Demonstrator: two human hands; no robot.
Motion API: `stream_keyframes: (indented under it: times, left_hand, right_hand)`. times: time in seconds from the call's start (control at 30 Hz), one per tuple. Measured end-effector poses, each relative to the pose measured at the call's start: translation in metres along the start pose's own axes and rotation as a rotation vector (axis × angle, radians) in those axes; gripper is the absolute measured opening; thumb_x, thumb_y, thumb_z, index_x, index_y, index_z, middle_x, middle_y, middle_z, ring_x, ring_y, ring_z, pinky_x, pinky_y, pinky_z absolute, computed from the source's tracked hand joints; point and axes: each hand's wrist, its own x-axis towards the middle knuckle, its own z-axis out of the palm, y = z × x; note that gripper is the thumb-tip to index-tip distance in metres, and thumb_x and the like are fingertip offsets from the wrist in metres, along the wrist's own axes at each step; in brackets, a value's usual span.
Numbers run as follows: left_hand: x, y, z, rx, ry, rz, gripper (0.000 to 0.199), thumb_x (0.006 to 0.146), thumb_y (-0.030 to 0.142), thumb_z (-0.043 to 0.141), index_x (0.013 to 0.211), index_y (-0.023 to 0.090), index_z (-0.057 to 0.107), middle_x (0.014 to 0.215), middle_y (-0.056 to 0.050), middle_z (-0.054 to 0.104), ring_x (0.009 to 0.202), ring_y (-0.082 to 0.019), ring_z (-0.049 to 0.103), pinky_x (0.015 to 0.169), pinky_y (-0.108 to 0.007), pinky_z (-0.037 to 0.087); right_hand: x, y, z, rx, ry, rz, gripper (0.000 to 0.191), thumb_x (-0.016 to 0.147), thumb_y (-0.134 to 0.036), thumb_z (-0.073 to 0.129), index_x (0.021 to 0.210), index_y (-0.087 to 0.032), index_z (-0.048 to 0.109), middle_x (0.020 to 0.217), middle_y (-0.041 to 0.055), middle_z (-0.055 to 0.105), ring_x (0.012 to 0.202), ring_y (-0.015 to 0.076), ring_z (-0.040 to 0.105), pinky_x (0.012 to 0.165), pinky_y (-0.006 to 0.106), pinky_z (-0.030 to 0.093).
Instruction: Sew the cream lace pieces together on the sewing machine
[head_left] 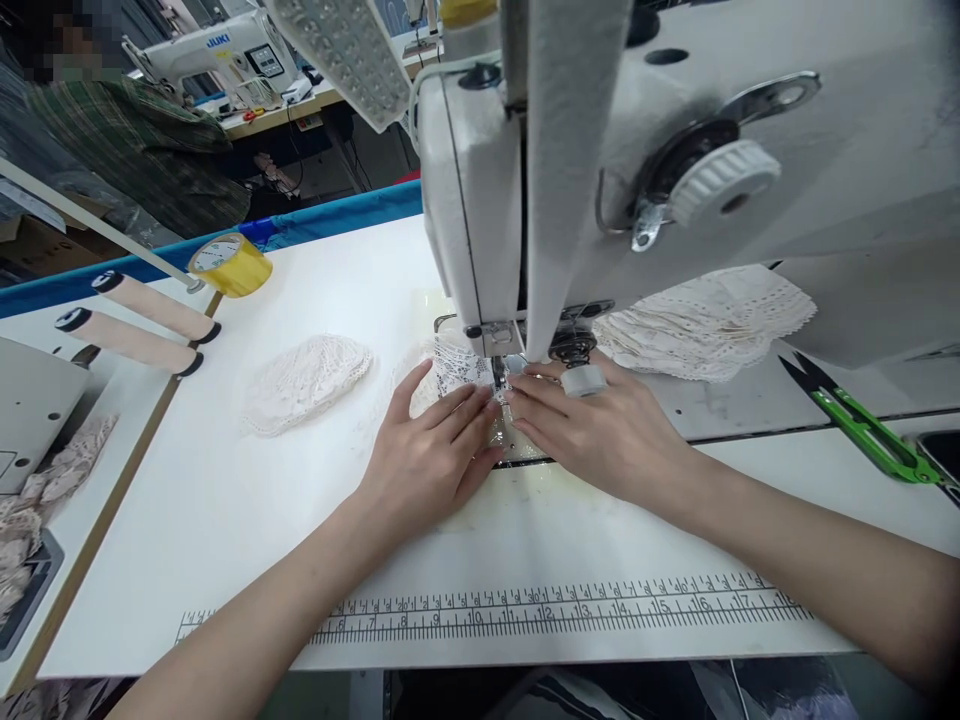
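Note:
A white sewing machine [472, 210] stands in front of me, its needle and presser foot [498, 372] low over the plate. A piece of white lace fabric [457, 365] lies under the foot. My left hand [439, 440] rests flat on the lace left of the foot, fingers extended and thumb apart. My right hand [592, 425] lies flat just right of the foot, fingers stretched towards it, partly hidden by the machine's white knob [583, 380]. Lace pieces [307, 385] lie in a pile on the left, and a larger lace stack [705, 320] sits behind my right hand.
Green thread snips [870, 425] lie at the right. Yellow tape [230, 265] and two thread cones [142, 340] are at the left. A printed ruler [510, 610] runs along the table's front edge. Behind, a person in a checked shirt [142, 150] is near another sewing machine [217, 60].

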Motion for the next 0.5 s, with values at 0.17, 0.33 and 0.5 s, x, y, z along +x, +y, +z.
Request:
stream_keyframes:
  times: [0.17, 0.33, 0.5]
  left_hand:
    - [0.0018, -0.0025, 0.0016, -0.013, 0.001, -0.02, 0.028, 0.095, 0.027, 0.051, 0.115, 0.016, 0.066, 0.116, -0.009, 0.071, 0.109, -0.023, 0.067, 0.116, -0.056, 0.026]
    - [0.0028, -0.0033, 0.0017, -0.03, -0.005, -0.035, 0.029, 0.094, 0.028, 0.051, 0.115, 0.015, 0.066, 0.117, -0.009, 0.07, 0.11, -0.023, 0.067, 0.118, -0.056, 0.023]
    - [0.0017, -0.0026, 0.0012, -0.052, -0.005, -0.048, 0.029, 0.093, 0.029, 0.054, 0.116, 0.016, 0.066, 0.118, -0.009, 0.07, 0.111, -0.025, 0.066, 0.118, -0.056, 0.023]
  right_hand:
    - [0.0006, -0.0001, 0.0016, -0.009, -0.007, 0.014, 0.025, 0.098, -0.025, 0.05, 0.095, -0.015, 0.073, 0.093, 0.0049, 0.075, 0.09, 0.021, 0.063, 0.1, 0.042, 0.039]
    - [0.0013, -0.0008, 0.0022, 0.001, -0.025, 0.016, 0.027, 0.099, -0.025, 0.048, 0.094, -0.016, 0.073, 0.095, 0.0055, 0.075, 0.092, 0.0215, 0.062, 0.101, 0.043, 0.037]
    - [0.0017, 0.0002, 0.0005, 0.011, -0.025, 0.017, 0.026, 0.098, -0.024, 0.048, 0.092, -0.017, 0.072, 0.095, 0.0065, 0.074, 0.092, 0.0209, 0.062, 0.099, 0.041, 0.037]
